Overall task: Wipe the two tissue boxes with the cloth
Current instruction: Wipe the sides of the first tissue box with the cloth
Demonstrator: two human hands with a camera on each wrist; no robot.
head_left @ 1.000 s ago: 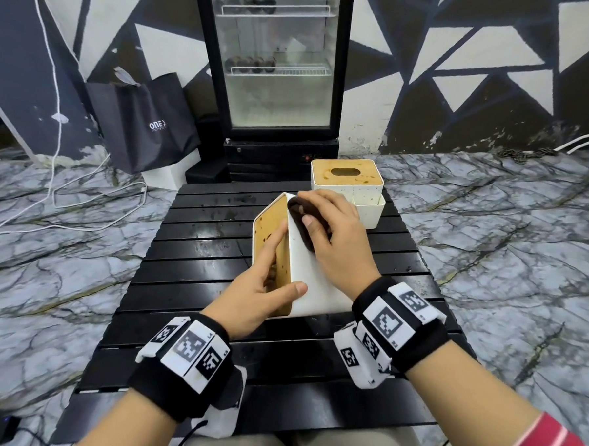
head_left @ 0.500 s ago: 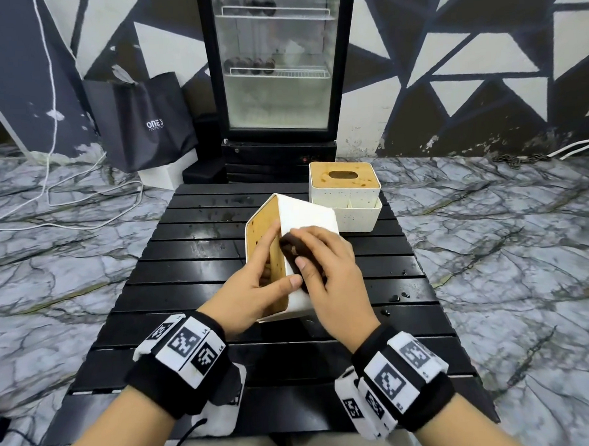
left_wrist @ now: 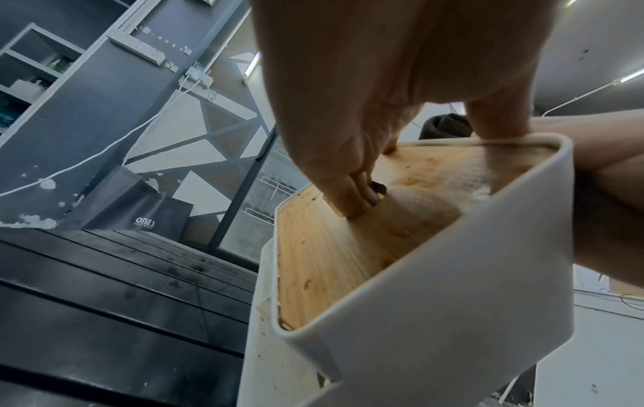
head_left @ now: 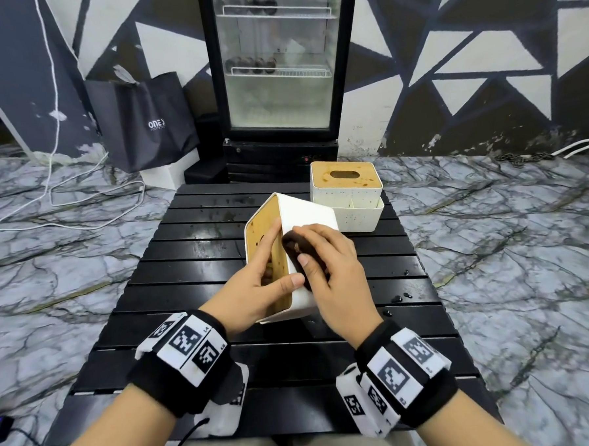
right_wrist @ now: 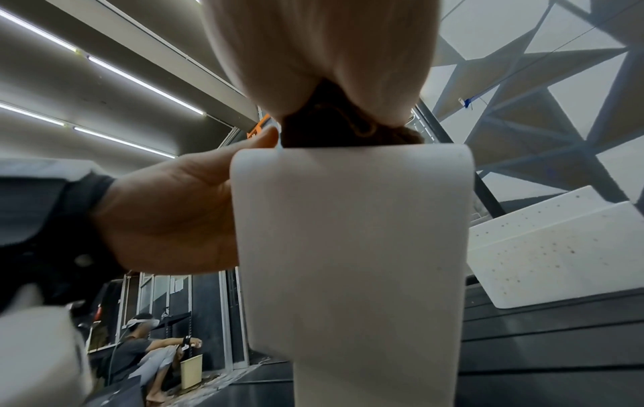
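On tilted box (head_left: pixel 308 218), right hand (head_left: pixel 333 272) clutching cloth (head_left: pixel 296 253)

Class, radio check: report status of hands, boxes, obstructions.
Left hand grips tipped tissue box. Right hand presses cloth on its white side. Second tissue box upright behind, untouched. Nothing blocking.

A low black slatted table (head_left: pixel 196 333) stands on a grey marble-patterned floor (head_left: pixel 513 266). Its slats run from side to side, and their surface looks wet and glossy, with a few dark droplets near the right edge (head_left: pixel 401 297). A white tissue box (head_left: pixel 315 218), tipped so that its wooden lid faces left, rests by one lower edge on the slats at the middle of the table. A second tissue box (head_left: pixel 346 186) with a wooden, slotted lid stands upright at the far right corner, set in a white speckled tray (head_left: pixel 359 219) that lies directly on the slats.
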